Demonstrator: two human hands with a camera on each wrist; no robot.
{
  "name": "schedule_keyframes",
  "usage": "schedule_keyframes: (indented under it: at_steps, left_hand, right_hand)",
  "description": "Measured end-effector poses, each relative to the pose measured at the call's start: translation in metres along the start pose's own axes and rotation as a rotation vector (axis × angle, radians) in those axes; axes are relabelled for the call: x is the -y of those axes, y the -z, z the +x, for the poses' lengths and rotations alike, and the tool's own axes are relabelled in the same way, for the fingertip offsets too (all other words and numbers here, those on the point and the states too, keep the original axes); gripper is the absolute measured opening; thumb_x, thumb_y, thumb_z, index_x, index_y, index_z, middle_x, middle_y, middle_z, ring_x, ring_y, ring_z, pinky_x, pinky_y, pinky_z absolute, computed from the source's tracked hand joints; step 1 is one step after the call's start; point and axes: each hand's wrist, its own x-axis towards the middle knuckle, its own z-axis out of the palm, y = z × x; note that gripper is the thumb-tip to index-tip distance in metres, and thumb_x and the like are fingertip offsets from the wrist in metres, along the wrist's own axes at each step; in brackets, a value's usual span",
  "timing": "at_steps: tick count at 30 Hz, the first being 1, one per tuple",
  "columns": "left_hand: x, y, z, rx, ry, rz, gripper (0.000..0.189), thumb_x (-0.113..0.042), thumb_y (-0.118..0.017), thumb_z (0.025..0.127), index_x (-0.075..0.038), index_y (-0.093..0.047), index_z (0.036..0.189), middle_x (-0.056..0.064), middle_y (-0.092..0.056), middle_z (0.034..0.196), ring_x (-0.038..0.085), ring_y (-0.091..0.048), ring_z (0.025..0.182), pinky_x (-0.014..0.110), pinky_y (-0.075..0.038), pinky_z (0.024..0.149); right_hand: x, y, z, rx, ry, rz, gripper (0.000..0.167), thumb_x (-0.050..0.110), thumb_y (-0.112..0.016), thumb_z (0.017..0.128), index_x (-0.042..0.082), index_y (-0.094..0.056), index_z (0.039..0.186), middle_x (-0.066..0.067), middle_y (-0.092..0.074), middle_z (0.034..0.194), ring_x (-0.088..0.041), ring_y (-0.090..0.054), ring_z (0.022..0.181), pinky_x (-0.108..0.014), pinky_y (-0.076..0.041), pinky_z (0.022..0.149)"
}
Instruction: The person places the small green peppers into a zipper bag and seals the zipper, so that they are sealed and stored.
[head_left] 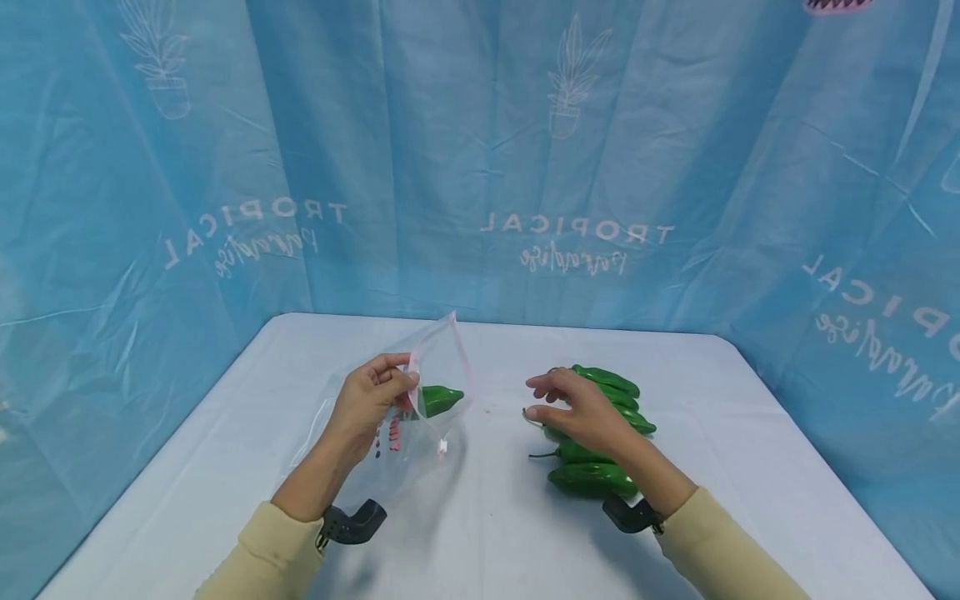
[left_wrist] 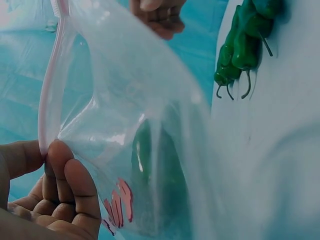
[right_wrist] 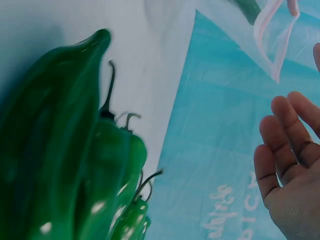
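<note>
Through the feed I have my left hand (head_left: 365,400) pinching the rim of a clear plastic bag (left_wrist: 125,100), thumb against fingers, left of the worktop's (head_left: 502,533) middle; a single pepper (head_left: 441,401) shows inside. My right hand (head_left: 583,410) is unclenched and holds nothing, fingers loosely bent, raised above a row of green peppers (head_left: 573,452) but apart from them. That row lies right of the worktop's middle, well in from its right edge, and runs from nearer the far edge toward the near one. The relation I'd watch is this: the peppers lie below my right hand, much the nearer of the two, their long axes running roughly from left edge to right edge, most stems pointing left. The bag's mouth faces them across bare worktop, so I judge stem ends handiest for a sideways carry.
</note>
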Motion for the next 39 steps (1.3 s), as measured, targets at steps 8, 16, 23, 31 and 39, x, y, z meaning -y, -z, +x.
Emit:
schedule_keyframes:
  at_steps: [8, 16, 23, 31, 39]
  left_hand:
    - [-0.004, 0.001, 0.000, 0.000, -0.006, -0.001, 0.034, -0.015, -0.062, 0.090, -0.006, -0.055, 0.122, -0.008, -0.063, 0.080, 0.009, -0.057, 0.068, 0.022, -0.052, 0.068]
    - [-0.006, 0.001, 0.000, -0.005, -0.013, -0.008, 0.033, -0.014, -0.062, 0.090, -0.006, -0.056, 0.121, -0.010, -0.063, 0.078, 0.008, -0.056, 0.066, 0.021, -0.052, 0.068]
    - [-0.006, 0.002, 0.001, -0.004, -0.036, 0.006, 0.033, -0.016, -0.062, 0.090, -0.005, -0.055, 0.121, -0.010, -0.063, 0.079, 0.009, -0.057, 0.066, 0.022, -0.052, 0.069]
    - [-0.006, 0.002, 0.001, -0.003, -0.057, 0.007, 0.033, -0.017, -0.061, 0.091, -0.005, -0.055, 0.121, -0.010, -0.063, 0.078, 0.008, -0.057, 0.065, 0.023, -0.051, 0.068]
    - [-0.006, 0.002, 0.002, -0.007, -0.053, 0.002, 0.033, -0.017, -0.061, 0.091, -0.006, -0.055, 0.122, -0.009, -0.063, 0.079, 0.009, -0.057, 0.065, 0.023, -0.052, 0.069]
  right_hand:
    - [-0.017, 0.009, -0.021, 0.008, -0.078, 0.008, 0.042, 0.040, -0.070, 0.082, 0.024, -0.060, 0.121, 0.004, -0.063, 0.110, -0.023, -0.060, 0.107, -0.043, -0.050, 0.090]
    - [-0.031, 0.017, -0.039, 0.005, -0.138, 0.024, 0.046, 0.041, -0.068, 0.084, 0.020, -0.059, 0.123, -0.004, -0.061, 0.122, -0.025, -0.058, 0.114, -0.049, -0.048, 0.094]
    - [-0.045, 0.020, -0.054, 0.000, -0.158, -0.012, 0.048, 0.039, -0.067, 0.085, 0.011, -0.059, 0.122, -0.009, -0.062, 0.120, -0.028, -0.059, 0.111, -0.048, -0.049, 0.091]
    - [-0.058, 0.022, -0.073, 0.007, -0.206, -0.048, 0.047, 0.039, -0.068, 0.084, 0.010, -0.061, 0.119, -0.007, -0.062, 0.117, -0.027, -0.060, 0.109, -0.045, -0.050, 0.088]
    - [-0.067, 0.024, -0.084, 0.015, -0.242, -0.034, 0.044, 0.035, -0.069, 0.083, 0.009, -0.061, 0.118, -0.006, -0.063, 0.116, -0.024, -0.061, 0.109, -0.043, -0.051, 0.087]
